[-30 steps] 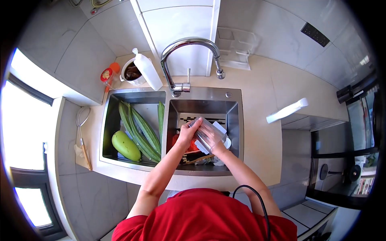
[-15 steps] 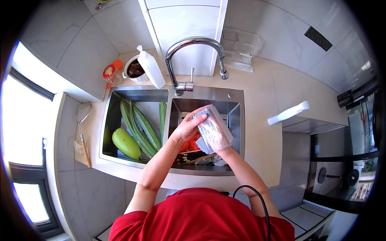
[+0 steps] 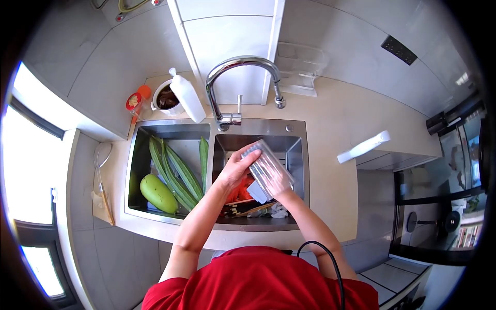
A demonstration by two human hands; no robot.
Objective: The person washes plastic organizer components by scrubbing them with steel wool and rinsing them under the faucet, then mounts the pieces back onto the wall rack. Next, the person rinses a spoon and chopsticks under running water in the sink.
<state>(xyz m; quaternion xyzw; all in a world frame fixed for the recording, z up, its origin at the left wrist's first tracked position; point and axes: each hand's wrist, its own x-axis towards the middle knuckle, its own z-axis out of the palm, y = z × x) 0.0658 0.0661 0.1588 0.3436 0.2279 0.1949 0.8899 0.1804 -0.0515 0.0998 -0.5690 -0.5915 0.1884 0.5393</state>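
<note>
My left hand (image 3: pixel 237 168) is closed on a clear plastic box (image 3: pixel 267 161), its thumb pressed over the upper left end. The box is held tilted above the right sink basin (image 3: pixel 300 181). My right hand (image 3: pixel 281 189) is at the lower right end of the box and shows only through the plastic; whether it is inside or behind, I cannot tell. A grey-blue flat piece (image 3: pixel 257 192) sticks out below the box. Under my hands, the basin holds something orange-red (image 3: pixel 239 192), several thin sticks (image 3: pixel 243 209) and crumpled clear plastic (image 3: pixel 278 211).
Long ridged gourds (image 3: pixel 181 170) and a rounded green gourd (image 3: pixel 158 194) lie in the left basin. A tap (image 3: pixel 243 61) arches behind. A white bottle (image 3: pixel 187 95), a pot (image 3: pixel 168 98), a red-lidded jar (image 3: pixel 134 102), a whisk (image 3: pixel 102 175) and a white object (image 3: pixel 364 146) sit on the counter.
The whole view has shifted slightly. The box is still in my hands over the right basin, turned a little, with less glare on it.
</note>
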